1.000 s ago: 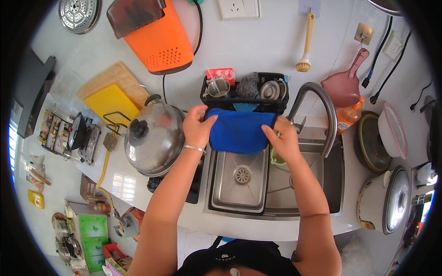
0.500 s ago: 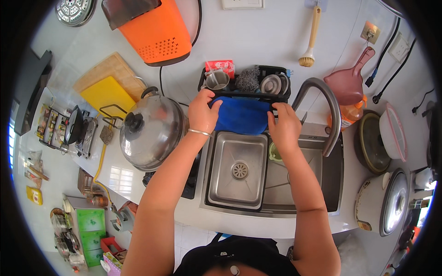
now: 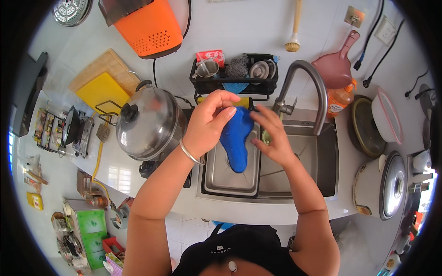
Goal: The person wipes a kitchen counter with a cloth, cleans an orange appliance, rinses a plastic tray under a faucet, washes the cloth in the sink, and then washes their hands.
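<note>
A blue cloth (image 3: 237, 140) hangs bunched and narrow over the stainless steel basin (image 3: 212, 187) on the sink's left side. Thumb and fingers of my left hand (image 3: 212, 122) pinch its upper end. Beside the cloth's right edge is my right hand (image 3: 275, 140), its fingers spread and nothing gripped between them. Just beyond both hands stands a black rack (image 3: 214, 86) holding a metal cup (image 3: 208, 69), a grey scouring pad (image 3: 237, 67) and round metal pieces. Something yellow shows at the rack's lower front, partly hidden by my left hand.
A curved grey faucet (image 3: 317, 92) arches over the sink's right basin (image 3: 294, 179). Left of the sink sits a large lidded steamer pot (image 3: 147, 124). An orange soap bottle (image 3: 340, 102), a pink ladle (image 3: 335, 69) and a lidded white pot (image 3: 375, 188) are on the right.
The blue cloth has come off the rack's front toward me and is now bunched rather than spread. My right hand has let go of its corner. The view has shifted slightly.
</note>
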### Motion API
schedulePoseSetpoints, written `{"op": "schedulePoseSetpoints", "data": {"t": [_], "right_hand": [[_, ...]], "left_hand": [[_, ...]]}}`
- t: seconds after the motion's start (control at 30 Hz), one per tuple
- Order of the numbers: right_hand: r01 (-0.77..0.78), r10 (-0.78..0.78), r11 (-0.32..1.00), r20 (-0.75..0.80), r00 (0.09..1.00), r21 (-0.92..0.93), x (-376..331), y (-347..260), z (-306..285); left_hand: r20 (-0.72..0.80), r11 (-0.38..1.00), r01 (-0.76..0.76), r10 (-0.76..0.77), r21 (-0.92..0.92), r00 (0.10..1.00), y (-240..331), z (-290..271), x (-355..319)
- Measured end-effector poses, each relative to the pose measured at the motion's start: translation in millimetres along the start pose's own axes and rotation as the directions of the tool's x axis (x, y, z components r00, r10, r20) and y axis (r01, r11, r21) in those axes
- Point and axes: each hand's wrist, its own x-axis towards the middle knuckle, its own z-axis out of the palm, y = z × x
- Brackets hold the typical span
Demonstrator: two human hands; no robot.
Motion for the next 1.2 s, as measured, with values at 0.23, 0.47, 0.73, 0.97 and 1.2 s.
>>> {"op": "schedulePoseSetpoints", "data": {"t": [0.23, 0.47, 0.73, 0.97, 1.2], "right_hand": [[-0.521, 0.341, 0.632, 0.398, 0.852, 0.574, -59.6, -12.9, 4.7], [-0.43, 0.32, 0.885, 0.436, 0.841, 0.179, -122.0, -71.1, 31.3], [-0.683, 0.496, 0.476, 0.473, 0.729, 0.554, -187.9, -80.9, -48.8], [-0.697, 0.601, 0.53, 0.365, 0.711, 0.483, -185.0, -20.1, -121.5], [-0.562, 0.845, 0.401, -0.056, 0.531, 0.723, -92.9, 167.4, -257.4]], "left_hand": [[0.087, 0.971, 0.17, -0.157, -0.168, 0.984, 36.7, -5.0, -72.1], [0.012, 0.981, 0.102, -0.101, -0.166, 0.995, 39.3, 27.2, -157.0], [0.202, 0.884, -0.061, -0.037, 0.463, 0.979, -8.5, 72.4, -222.5], [0.102, 0.839, 0.422, -0.413, -0.343, 0.905, -41.5, 160.9, -191.7], [0.217, 0.313, 0.536, -0.67, -0.784, 0.71, -99.0, 250.8, -158.2]]}}
